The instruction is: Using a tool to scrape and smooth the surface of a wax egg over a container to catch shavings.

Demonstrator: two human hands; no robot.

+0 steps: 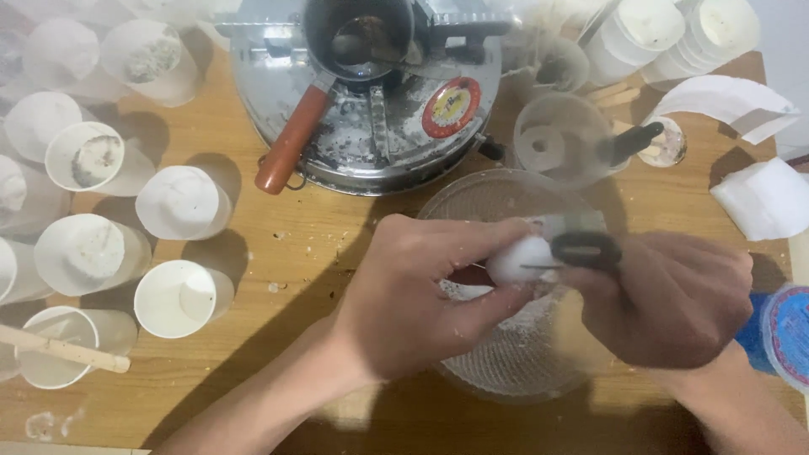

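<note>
My left hand grips a small white rounded lump of wax over a clear glass bowl. My right hand holds a knife with a black handle, its thin blade lying against the white lump. White shavings lie in the bowl beneath the hands. The blade is blurred.
A round metal stove carries a dark pot with an orange-brown handle at the top middle. Several white-filled plastic cups crowd the left side, one with a wooden stick. Cup stacks, a clear cup and white paper sit right.
</note>
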